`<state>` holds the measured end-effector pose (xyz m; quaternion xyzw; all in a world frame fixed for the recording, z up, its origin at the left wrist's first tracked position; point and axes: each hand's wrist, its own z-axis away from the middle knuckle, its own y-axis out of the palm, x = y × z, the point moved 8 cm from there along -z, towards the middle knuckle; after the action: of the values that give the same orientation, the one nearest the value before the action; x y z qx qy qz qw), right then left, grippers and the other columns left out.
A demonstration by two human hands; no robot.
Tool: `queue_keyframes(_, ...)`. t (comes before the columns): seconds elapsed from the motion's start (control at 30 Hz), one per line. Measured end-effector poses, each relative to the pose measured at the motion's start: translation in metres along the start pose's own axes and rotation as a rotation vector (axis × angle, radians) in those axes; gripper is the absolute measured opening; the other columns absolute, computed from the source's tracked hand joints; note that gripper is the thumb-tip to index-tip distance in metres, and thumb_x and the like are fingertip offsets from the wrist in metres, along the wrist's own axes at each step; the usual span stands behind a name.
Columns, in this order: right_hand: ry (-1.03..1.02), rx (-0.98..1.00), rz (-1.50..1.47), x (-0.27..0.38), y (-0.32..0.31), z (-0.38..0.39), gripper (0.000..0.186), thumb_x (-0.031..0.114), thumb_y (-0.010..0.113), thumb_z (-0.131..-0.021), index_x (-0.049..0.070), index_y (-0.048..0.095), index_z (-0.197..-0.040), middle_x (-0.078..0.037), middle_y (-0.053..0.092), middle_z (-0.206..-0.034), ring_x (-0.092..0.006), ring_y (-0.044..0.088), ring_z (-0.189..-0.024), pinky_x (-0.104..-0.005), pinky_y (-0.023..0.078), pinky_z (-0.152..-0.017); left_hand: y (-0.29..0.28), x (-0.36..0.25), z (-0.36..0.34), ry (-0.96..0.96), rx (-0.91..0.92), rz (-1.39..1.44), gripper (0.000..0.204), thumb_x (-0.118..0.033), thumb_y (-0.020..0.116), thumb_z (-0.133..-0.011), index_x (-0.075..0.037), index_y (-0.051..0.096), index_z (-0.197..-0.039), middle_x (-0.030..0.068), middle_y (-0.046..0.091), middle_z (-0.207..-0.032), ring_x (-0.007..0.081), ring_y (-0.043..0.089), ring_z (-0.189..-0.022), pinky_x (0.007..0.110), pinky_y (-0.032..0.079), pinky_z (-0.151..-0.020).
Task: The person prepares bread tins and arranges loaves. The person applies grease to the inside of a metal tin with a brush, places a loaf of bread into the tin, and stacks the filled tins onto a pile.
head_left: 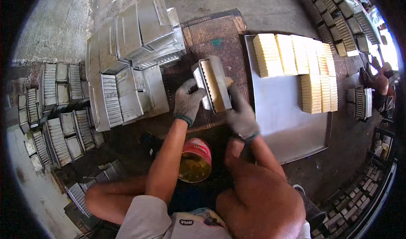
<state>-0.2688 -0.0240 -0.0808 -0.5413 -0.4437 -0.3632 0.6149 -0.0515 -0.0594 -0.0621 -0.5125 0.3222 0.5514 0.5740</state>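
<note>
With your left hand (189, 101) and right hand (242, 118), you grip the metal mould (220, 79) above the cardboard mat (215, 40), its pale loaf (212, 87) apparently not yet out, while ribbed loaves (292, 55) already part-fill the tray (275, 108) on your right.

Just nearer the body than the fingers (197, 96) stands a red pail (197, 147), yellowish inside. Beneath and beyond them, a worn brown mat (215, 38) covers part of the grey concrete floor (262, 6). Well to their right, a partly visible person (382, 87) is near stacked metal pans (359, 103).
</note>
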Motion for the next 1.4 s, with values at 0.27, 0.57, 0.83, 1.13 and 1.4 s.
queue_keyframes(0.27, 0.547, 0.252, -1.248, 0.007, -0.022, 0.003, 0.062, 0.021, 0.075, -0.091, -0.001, 0.054, -0.145, -0.013, 0.069, -0.125, -0.027, 0.069, -0.114, -0.044, 0.055, -0.102, 0.022, -0.032, 0.025, -0.206, 0.437, 0.681, 0.046, -0.007, 0.066, -0.094, 0.002, 0.062, -0.139, 0.0097, 0.068, -0.131, 0.0174, 0.063, -0.117, 0.032, 0.049, -0.104)
queue_keyframes(0.57, -0.111, -0.157, 0.088, 0.064, -0.025, -0.015, 0.114, 0.024, 0.09, -0.071, -0.003, 0.024, -0.161, -0.023, 0.052, -0.149, -0.0318, 0.054, -0.135, -0.0416, 0.046, -0.11, 0.032, 0.095, -0.099, -0.219, 0.212, 0.717, 0.045, -0.038, 0.057, -0.105, -0.003, 0.064, -0.133, 0.0115, 0.067, -0.133, 0.0278, 0.061, -0.121, 0.042, 0.045, -0.111)
queue_keyframes(0.83, 0.289, -0.306, -0.367, 0.008, -0.064, 0.01, 0.07, 0.014, 0.077, -0.087, -0.006, 0.044, -0.145, -0.014, 0.064, -0.128, -0.0215, 0.063, -0.113, -0.0375, 0.053, -0.098, 0.128, 0.059, -0.078, -0.203, 0.391, 0.532, 0.059, -0.05, 0.045, -0.11, -0.006, 0.053, -0.149, 0.0116, 0.053, -0.154, 0.0237, 0.047, -0.14, 0.037, 0.032, -0.122)
queue_keyframes(1.13, 0.197, -0.797, 0.144, 0.032, -0.199, 0.125, 0.1, 0.012, 0.08, -0.081, 0.002, 0.023, -0.163, -0.024, 0.058, -0.141, -0.0322, 0.062, -0.121, -0.0422, 0.053, -0.102, 0.088, 0.027, -0.021, -0.266, 0.48, 0.559, 0.084, -0.067, 0.032, -0.107, -0.006, 0.03, -0.164, 0.0176, 0.028, -0.17, 0.0339, 0.031, -0.155, 0.048, 0.021, -0.127)
queue_keyframes(1.4, 0.607, -0.692, 0.725, 0.001, -0.216, 0.117, 0.089, 0.028, 0.085, -0.077, 0.004, 0.044, -0.152, -0.025, 0.069, -0.119, -0.0391, 0.069, -0.11, -0.0492, 0.056, -0.091, 0.095, 0.06, 0.024, -0.447, 0.503, 0.7, 0.085, -0.068, 0.035, -0.106, -0.005, 0.033, -0.162, 0.0205, 0.035, -0.166, 0.0358, 0.036, -0.151, 0.049, 0.024, -0.126)
